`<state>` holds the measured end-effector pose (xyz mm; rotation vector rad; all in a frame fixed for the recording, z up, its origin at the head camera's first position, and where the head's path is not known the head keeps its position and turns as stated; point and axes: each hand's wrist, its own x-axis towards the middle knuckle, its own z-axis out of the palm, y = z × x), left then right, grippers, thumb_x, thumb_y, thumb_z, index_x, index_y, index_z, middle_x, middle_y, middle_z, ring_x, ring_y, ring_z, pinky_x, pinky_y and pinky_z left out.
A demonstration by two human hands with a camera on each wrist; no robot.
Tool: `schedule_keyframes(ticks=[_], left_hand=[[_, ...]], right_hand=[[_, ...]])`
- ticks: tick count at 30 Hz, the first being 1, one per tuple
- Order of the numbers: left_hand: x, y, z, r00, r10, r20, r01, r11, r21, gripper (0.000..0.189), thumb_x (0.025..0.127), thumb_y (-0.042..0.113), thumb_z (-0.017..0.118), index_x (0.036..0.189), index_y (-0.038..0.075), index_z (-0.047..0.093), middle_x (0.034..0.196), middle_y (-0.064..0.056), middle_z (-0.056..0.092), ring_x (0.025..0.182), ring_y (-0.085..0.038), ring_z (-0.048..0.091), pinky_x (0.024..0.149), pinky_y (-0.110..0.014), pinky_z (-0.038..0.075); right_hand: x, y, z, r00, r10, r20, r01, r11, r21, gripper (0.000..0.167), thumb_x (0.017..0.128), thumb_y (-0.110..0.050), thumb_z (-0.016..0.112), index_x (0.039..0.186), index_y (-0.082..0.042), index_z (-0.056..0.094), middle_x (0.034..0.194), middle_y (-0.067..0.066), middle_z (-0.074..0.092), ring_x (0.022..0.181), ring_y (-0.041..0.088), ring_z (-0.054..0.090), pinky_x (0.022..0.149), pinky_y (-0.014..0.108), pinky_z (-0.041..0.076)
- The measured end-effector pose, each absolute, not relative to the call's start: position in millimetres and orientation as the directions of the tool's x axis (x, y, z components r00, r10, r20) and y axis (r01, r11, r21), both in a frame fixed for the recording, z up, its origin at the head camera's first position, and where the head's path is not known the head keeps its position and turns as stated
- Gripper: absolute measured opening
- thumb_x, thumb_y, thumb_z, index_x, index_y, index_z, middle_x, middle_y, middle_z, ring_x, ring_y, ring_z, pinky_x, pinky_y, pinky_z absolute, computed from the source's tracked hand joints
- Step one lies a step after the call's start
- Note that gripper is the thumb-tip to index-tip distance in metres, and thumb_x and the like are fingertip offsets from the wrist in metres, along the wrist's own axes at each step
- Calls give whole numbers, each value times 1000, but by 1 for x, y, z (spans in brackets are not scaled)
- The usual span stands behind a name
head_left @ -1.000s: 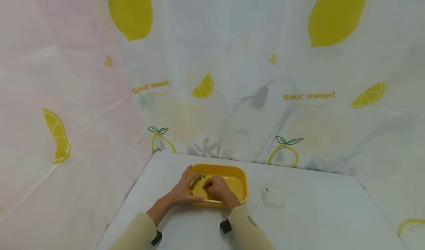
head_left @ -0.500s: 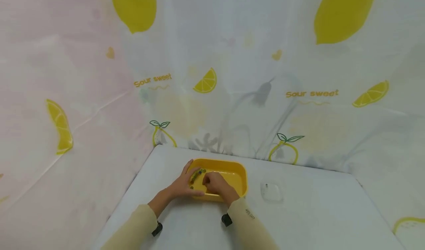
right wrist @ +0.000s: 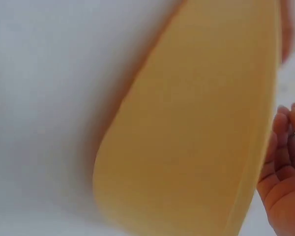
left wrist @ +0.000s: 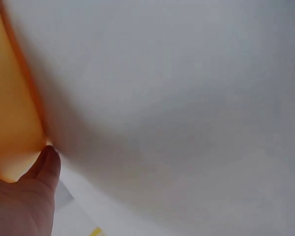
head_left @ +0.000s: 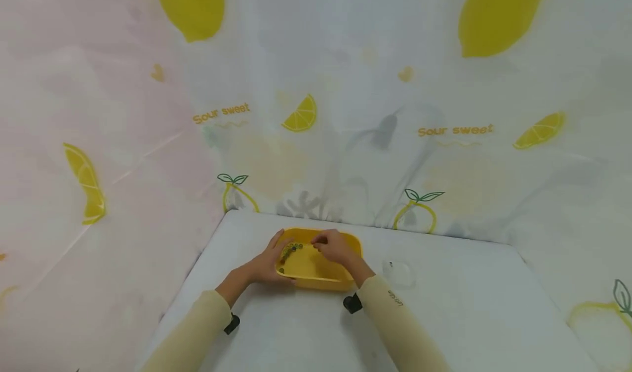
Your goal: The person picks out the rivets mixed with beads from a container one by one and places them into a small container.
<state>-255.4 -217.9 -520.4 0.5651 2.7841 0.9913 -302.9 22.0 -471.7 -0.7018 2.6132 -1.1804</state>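
A yellow plastic tray [head_left: 316, 281] lies on the white table with several small green and dark marble-like balls [head_left: 286, 251] along its left end. My left hand [head_left: 266, 263] grips that end, fingers at the far left corner and thumb low along the front wall. In the left wrist view its fingertips [left wrist: 50, 157] touch the tray's outer side [left wrist: 14, 103]. My right hand [head_left: 336, 246] is over the tray's right half, fingers curled and thumb close to the fingertips. The right wrist view shows these fingers [right wrist: 281, 147] beyond the rim; I cannot tell whether they pinch a ball.
To the right of the tray, a small clear lidless-looking container [head_left: 400, 274] sits on the table [head_left: 444, 306], with one dark speck at its corner. A lemon-printed cloth wall [head_left: 345, 158] stands behind the table, and another closes off the left side.
My right hand has risen from the tray's floor and moved right and away from me. The left thumb has slid from the front rim down onto the outer front wall.
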Motion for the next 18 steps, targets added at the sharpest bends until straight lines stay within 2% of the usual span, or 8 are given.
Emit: schedule_keyframes(ticks=[4, 7, 10, 14, 18], left_hand=[[-260, -220, -513, -920, 391, -29, 282, 710, 645, 116, 69, 60, 82, 157, 16, 22, 165, -18, -5, 150, -44, 13, 113, -65, 27], [-260, -223, -513, -914, 406, -28, 293, 704, 647, 117, 68, 60, 83, 157, 16, 22, 165, -20, -4, 150, -45, 13, 113, -66, 26], [-258, -223, -518, -910, 413, -22, 302, 700, 647, 117, 67, 59, 84, 157, 19, 22, 165, -19, -7, 150, -46, 13, 113, -66, 28], [-254, -220, -523, -912, 409, -12, 311, 711, 631, 116, 67, 58, 85, 157, 23, 21, 165, -15, -11, 149, -46, 16, 111, -65, 32], [-252, -218, -523, -915, 402, 15, 324, 716, 619, 114, 67, 56, 85, 157, 22, 22, 166, -16, -9, 148, -47, 20, 109, -64, 35]], right_hand=[[-312, 54, -446, -908, -414, 57, -294, 537, -791, 15, 97, -4, 60, 105, 1, 71, 102, 17, 72, 86, 26, 66, 72, 29, 55], [-319, 81, -434, -935, -351, 58, -250, 531, -810, 15, 96, -6, 62, 105, 0, 70, 103, 19, 71, 86, 26, 65, 73, 31, 56], [-326, 110, -427, -955, -292, 43, -204, 548, -811, 16, 96, -11, 62, 108, -2, 70, 103, 17, 70, 86, 24, 64, 73, 31, 56], [-331, 146, -419, -972, -233, 18, -148, 557, -817, 21, 97, -14, 62, 113, -1, 69, 108, 18, 69, 93, 29, 63, 75, 29, 54], [-330, 170, -413, -980, -199, 2, -116, 564, -818, 27, 97, -15, 61, 117, 2, 66, 113, 23, 67, 100, 35, 62, 80, 35, 57]])
